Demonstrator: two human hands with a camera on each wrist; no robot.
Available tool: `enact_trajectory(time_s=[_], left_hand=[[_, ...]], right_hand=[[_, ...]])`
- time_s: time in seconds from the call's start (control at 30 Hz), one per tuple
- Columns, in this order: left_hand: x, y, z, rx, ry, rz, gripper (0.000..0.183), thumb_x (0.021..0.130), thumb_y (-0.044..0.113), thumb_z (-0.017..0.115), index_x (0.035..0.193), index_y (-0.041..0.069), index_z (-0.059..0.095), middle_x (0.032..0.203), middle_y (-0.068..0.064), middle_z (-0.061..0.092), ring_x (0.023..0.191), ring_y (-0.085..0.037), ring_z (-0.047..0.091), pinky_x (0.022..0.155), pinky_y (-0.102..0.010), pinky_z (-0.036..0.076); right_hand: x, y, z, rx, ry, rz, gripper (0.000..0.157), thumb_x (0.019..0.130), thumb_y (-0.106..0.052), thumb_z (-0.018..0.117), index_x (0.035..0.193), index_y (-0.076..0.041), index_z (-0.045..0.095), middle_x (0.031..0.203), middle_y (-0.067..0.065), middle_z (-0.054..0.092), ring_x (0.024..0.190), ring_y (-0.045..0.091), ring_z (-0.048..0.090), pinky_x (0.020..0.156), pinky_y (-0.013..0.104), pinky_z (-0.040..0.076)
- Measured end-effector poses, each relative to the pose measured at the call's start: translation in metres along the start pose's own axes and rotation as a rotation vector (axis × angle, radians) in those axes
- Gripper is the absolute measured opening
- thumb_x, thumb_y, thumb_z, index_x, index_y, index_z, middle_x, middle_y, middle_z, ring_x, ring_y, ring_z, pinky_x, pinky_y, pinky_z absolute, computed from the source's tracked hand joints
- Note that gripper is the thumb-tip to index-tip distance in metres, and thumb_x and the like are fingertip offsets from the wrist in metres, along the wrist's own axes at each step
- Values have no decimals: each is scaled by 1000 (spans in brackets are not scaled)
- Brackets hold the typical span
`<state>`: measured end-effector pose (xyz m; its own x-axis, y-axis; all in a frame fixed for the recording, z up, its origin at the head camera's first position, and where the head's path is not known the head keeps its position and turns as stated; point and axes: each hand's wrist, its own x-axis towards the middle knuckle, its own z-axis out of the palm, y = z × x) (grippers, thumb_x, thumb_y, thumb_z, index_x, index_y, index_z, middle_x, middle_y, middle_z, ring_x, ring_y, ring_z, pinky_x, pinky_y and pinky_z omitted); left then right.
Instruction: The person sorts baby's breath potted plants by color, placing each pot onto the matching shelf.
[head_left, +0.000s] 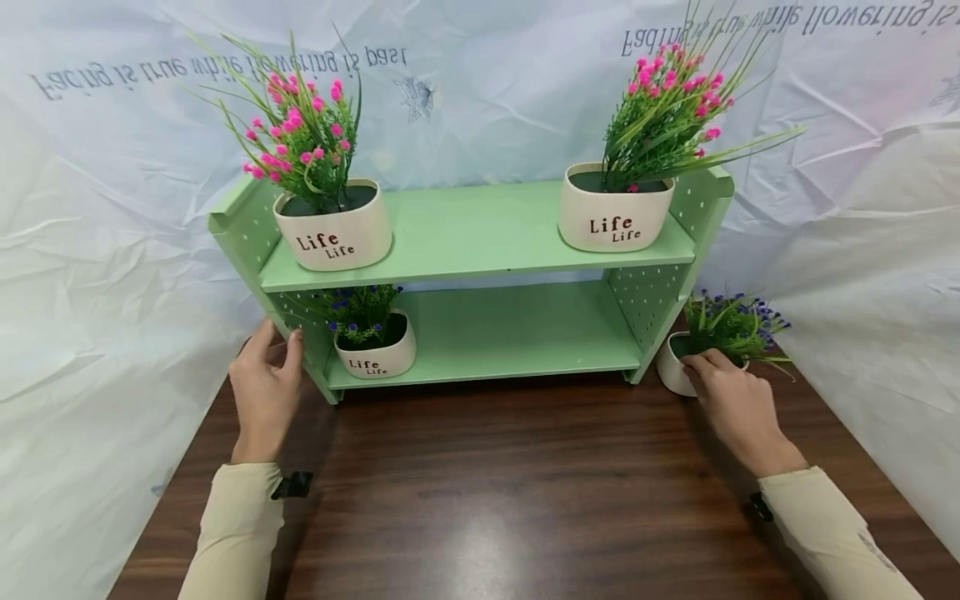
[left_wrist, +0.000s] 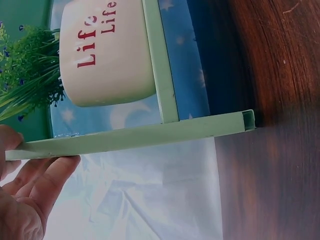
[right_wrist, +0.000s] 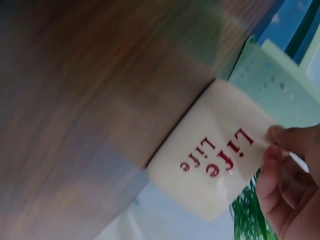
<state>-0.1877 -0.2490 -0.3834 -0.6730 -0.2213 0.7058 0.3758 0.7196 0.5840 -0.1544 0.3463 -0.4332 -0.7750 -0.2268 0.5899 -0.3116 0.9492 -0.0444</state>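
On the table stands a green two-tier metal shelf (head_left: 480, 229). My left hand (head_left: 268, 379) is at its left side panel (left_wrist: 125, 136); in the left wrist view thumb and fingers lie on opposite sides of the panel's edge. Right of the shelf, a cream flowerpot (right_wrist: 212, 150) with blue-purple artificial flowers (head_left: 738, 321) stands on the table. My right hand (head_left: 738, 408) pinches the rim of this pot between thumb and fingers. A matching pot (head_left: 378, 350) with purple flowers sits on the lower tier, at the left.
The upper tier bears a pot with pink flowers (head_left: 337, 237) at its left end and another pink-flowered pot (head_left: 617, 218) at its right. A printed pale cloth (head_left: 480, 92) hangs behind the shelf. Brown wood-grain table (head_left: 480, 475) extends in front.
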Motion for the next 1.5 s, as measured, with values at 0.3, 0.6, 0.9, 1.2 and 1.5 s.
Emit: enact_trajectory(time_s=[0.3, 0.6, 0.9, 1.2, 1.5], left_hand=[[0, 0, 1, -7, -5, -3, 31, 99, 21, 61, 130, 20, 67, 108, -12, 71, 89, -29, 73, 69, 0, 45], [0, -1, 0, 24, 9, -11, 31, 99, 22, 61, 130, 23, 67, 111, -8, 72, 87, -12, 72, 69, 0, 44], [0, 0, 3, 33, 7, -10, 28, 99, 23, 61, 126, 19, 69, 109, -8, 72, 83, 2, 68, 68, -1, 44], [-2, 0, 2, 13, 1, -10, 29, 99, 22, 61, 127, 18, 68, 110, -9, 72, 83, 12, 64, 68, -1, 45], [-1, -2, 3, 27, 20, -7, 30, 99, 23, 61, 128, 20, 68, 112, -7, 71, 83, 26, 53, 68, 0, 44]], right_hand=[[7, -11, 12, 21, 61, -5, 21, 86, -1, 74, 107, -2, 71, 98, 16, 66, 42, 15, 46, 34, 25, 25], [-13, 18, -11, 18, -97, -146, 47, 82, -3, 78, 126, -8, 63, 118, 13, 60, 52, 15, 54, 37, 23, 28], [-32, 50, -29, -39, -130, -83, 46, 76, 0, 79, 120, -5, 65, 116, 17, 60, 65, 32, 63, 37, 38, 38], [-31, 51, -23, -18, -40, 28, 20, 84, -1, 75, 103, -5, 72, 103, 17, 66, 48, 29, 55, 32, 38, 33], [-32, 22, -22, -51, 30, 15, 18, 78, -2, 79, 94, 1, 69, 88, 14, 60, 40, 24, 47, 31, 39, 31]])
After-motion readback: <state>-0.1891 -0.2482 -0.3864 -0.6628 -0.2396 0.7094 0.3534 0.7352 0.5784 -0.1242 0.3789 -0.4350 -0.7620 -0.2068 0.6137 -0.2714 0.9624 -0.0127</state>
